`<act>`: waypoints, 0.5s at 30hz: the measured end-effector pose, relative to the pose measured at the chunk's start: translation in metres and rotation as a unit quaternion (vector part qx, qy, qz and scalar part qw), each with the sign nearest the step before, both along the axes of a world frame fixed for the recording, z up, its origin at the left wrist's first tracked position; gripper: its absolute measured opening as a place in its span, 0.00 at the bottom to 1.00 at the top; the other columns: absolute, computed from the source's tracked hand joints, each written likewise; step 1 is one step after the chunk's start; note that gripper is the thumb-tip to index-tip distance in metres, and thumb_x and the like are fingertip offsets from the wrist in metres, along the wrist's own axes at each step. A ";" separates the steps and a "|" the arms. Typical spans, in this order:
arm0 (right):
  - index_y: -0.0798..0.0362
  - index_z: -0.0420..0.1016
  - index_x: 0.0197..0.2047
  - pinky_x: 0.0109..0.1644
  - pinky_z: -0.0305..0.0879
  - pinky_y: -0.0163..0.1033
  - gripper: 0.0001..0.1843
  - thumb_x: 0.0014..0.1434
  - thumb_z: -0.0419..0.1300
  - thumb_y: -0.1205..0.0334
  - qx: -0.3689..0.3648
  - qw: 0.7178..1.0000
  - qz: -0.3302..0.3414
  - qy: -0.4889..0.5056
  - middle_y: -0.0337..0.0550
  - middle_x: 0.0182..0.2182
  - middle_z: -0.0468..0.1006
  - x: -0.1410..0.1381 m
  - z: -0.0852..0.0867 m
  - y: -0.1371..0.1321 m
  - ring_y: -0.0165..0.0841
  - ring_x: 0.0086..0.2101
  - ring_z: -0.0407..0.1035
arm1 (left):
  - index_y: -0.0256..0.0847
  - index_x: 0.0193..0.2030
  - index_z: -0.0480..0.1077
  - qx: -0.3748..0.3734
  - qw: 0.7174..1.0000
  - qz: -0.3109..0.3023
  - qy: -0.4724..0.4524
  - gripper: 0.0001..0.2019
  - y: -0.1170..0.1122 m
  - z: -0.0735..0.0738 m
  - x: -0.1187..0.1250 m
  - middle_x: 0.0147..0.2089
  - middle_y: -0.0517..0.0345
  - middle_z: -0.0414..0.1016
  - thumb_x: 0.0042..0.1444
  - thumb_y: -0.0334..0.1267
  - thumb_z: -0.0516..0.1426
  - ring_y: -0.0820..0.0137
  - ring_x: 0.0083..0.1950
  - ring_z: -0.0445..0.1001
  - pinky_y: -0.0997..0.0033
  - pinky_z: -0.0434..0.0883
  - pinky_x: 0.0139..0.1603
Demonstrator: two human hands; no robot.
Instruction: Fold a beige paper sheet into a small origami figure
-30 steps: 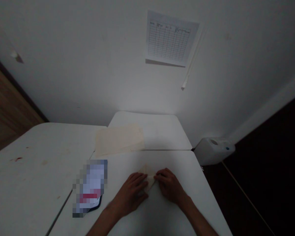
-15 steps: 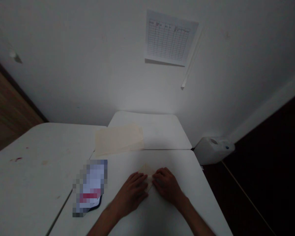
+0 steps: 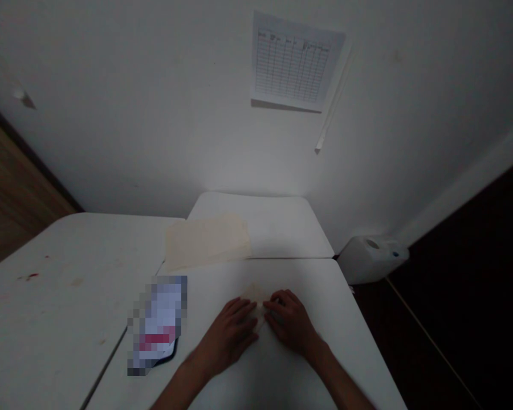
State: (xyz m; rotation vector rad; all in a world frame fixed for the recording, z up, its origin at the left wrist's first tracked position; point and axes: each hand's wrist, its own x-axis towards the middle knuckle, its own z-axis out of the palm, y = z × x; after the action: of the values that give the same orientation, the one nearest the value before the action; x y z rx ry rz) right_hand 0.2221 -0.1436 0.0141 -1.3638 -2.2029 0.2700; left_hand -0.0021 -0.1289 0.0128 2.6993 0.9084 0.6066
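While neither grips, the left hand (image 3: 228,336) and right hand (image 3: 289,323) lie open on a folded cream paper (image 3: 253,293) atop a white table (image 3: 299,279).

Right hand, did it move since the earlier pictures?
Yes, a little: the right hand has slid left, farther from the right edge of the white table.

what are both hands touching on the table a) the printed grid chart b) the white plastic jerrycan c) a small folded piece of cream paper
c, the small folded piece of cream paper lies between the left hand and the right hand, with fingertips of both hands against it.
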 end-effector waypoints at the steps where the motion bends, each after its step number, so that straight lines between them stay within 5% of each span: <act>1: 0.47 0.74 0.49 0.50 0.63 0.46 0.13 0.61 0.58 0.64 0.002 1.000 0.000 -0.001 0.46 0.41 0.72 0.000 0.000 0.000 0.38 0.42 0.65 | 0.46 0.48 0.74 0.000 1.000 0.001 -0.004 0.10 0.000 0.000 0.000 0.60 0.51 0.70 0.59 0.38 0.57 0.55 0.61 0.67 0.44 0.65 0.61; 15: 0.47 0.71 0.52 0.50 0.61 0.45 0.14 0.64 0.54 0.65 0.018 0.998 0.012 -0.052 0.47 0.44 0.71 -0.001 -0.001 -0.002 0.38 0.43 0.63 | 0.45 0.46 0.74 0.062 0.998 -0.004 -0.014 0.09 -0.001 -0.003 0.002 0.57 0.51 0.72 0.60 0.37 0.56 0.57 0.58 0.69 0.48 0.66 0.60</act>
State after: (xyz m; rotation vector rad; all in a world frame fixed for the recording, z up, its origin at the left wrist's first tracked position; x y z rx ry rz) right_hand 0.2212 -0.1452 0.0136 -1.3609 -2.2988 0.1710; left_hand -0.0002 -0.1300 0.0097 2.7945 0.8792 0.7195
